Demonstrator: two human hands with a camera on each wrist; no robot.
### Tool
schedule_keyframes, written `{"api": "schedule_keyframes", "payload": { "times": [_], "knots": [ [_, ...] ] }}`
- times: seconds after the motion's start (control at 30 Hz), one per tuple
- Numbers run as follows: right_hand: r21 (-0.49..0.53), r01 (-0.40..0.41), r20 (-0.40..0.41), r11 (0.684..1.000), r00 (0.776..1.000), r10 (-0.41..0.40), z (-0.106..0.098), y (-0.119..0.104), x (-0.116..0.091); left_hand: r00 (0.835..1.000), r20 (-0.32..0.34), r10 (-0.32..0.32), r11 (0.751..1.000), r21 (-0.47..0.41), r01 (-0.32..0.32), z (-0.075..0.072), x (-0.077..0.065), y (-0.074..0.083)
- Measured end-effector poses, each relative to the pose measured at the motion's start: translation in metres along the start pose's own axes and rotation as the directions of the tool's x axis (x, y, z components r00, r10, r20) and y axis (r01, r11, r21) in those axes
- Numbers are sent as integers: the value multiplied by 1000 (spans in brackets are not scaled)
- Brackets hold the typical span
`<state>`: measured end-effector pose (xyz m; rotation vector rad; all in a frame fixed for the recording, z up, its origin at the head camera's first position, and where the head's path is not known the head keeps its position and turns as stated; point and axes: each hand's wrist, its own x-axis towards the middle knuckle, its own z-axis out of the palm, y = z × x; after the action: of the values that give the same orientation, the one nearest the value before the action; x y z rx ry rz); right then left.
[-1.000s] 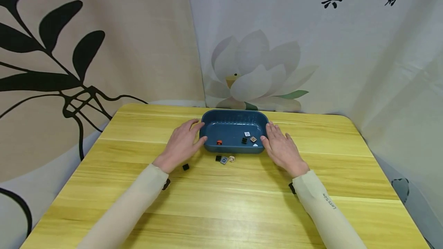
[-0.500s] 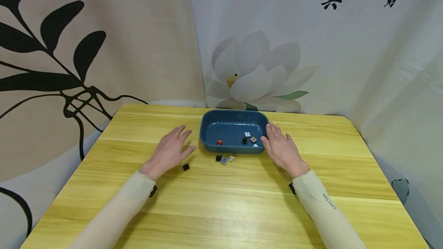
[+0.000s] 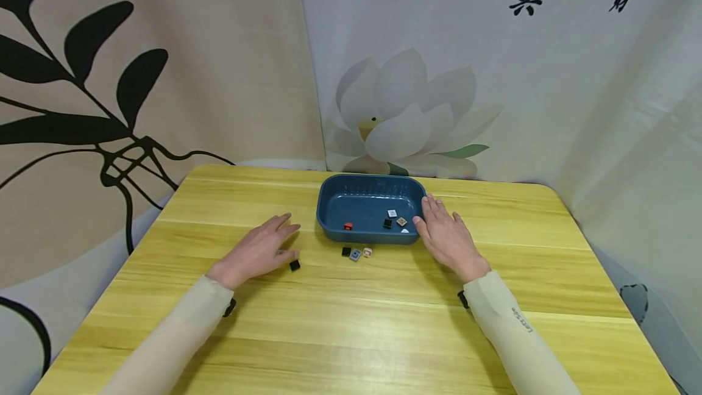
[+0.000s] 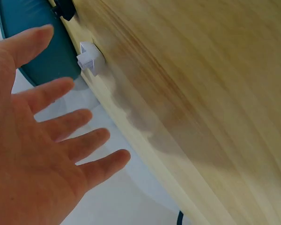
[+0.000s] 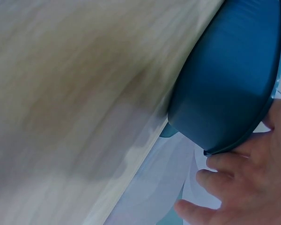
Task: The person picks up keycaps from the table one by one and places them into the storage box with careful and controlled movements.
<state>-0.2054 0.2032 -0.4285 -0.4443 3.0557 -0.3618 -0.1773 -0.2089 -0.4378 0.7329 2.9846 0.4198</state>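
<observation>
My left hand (image 3: pixel 256 250) hovers over the table left of the blue tray (image 3: pixel 329 233), fingers spread and holding nothing. A white keycap (image 4: pixel 91 58) lies on the wood below its thumb and fingers; the head view shows only a sliver of it. Close to the thumb tip is a black keycap (image 3: pixel 294 265). My right hand (image 3: pixel 451 241) rests against the tray's right end, its extended fingers along the rim (image 5: pixel 243 144). Inside the tray lie several keycaps, among them a red one (image 3: pixel 348 225), a black one (image 3: pixel 387 223) and a white one (image 3: pixel 392 213).
In front of the tray sit a black keycap (image 3: pixel 346 251), a grey-blue keycap (image 3: pixel 354 255) and a pale keycap (image 3: pixel 367 252) in a row. The wooden table (image 3: pixel 351 334) ends behind the tray at a printed curtain (image 3: pixel 247 78).
My left hand has let go of the tray's left end and moved left and toward me, down over the white keycap. The right hand and the tray stay put.
</observation>
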Motion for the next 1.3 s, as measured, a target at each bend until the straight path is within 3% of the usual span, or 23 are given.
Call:
{"api": "schedule_keyframes", "payload": {
  "times": [0.63,0.87,1.3],
  "knots": [
    [19,-5,4,1000,1000,5,1,1,0,992,80,93,996,-16,-92,-6,-9,-5],
    [20,-4,7,1000,1000,4,1,1,0,988,40,152,988,8,-153,-5,-8,-8],
    [20,-3,14,1000,1000,2,1,1,0,983,1,185,982,-29,-185,-2,-3,-9]
  ]
}}
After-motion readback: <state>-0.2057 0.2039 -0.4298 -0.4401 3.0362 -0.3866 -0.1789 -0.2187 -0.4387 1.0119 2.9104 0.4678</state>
